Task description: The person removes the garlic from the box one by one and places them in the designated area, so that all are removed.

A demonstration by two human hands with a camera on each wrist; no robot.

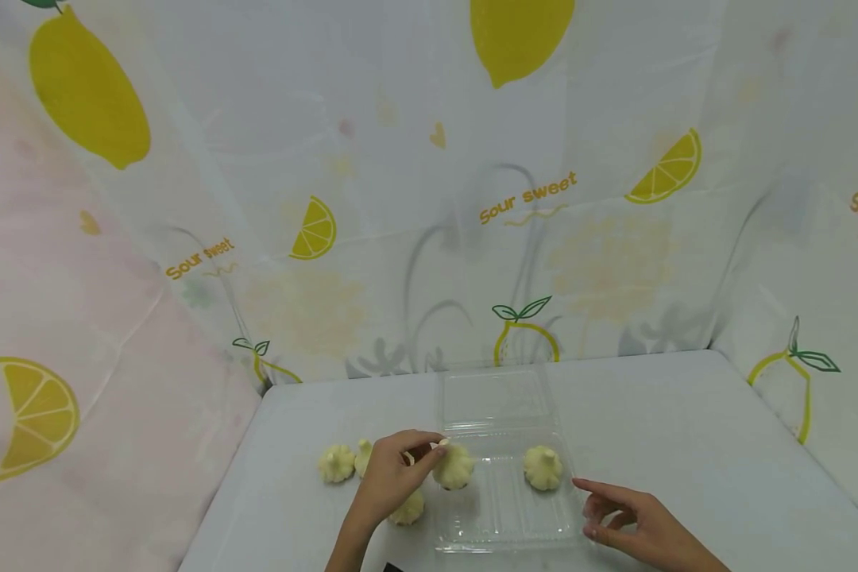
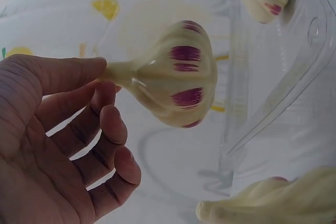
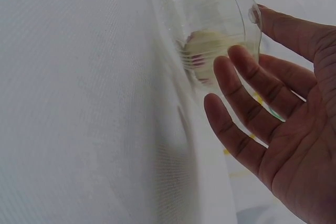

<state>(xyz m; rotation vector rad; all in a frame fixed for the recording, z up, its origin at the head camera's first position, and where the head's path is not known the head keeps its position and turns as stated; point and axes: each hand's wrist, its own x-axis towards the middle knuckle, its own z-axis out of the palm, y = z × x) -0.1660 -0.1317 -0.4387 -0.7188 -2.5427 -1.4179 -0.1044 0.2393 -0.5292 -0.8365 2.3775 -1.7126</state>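
Note:
My left hand [image 1: 395, 477] pinches a garlic bulb [image 2: 173, 80] by its stem between thumb and forefinger. The bulb is cream with purple streaks, and in the head view it hangs over the left side of a clear plastic clamshell box [image 1: 500, 520]. Inside that box, at the right, sits another garlic bulb [image 1: 543, 468]. Beside the box's right wall is my right hand [image 1: 632, 520], fingers loosely bent and holding nothing. One of its fingertips meets the rim in the right wrist view, where a bulb [image 3: 205, 53] shows blurred through the plastic.
The box's lid [image 1: 496, 397] lies folded back behind it. Left of the box, more garlic bulbs [image 1: 337, 463] rest on the white tabletop [image 1: 693, 445], partly hidden by my left hand. A lemon-printed cloth [image 1: 400, 159] hangs around the back and sides.

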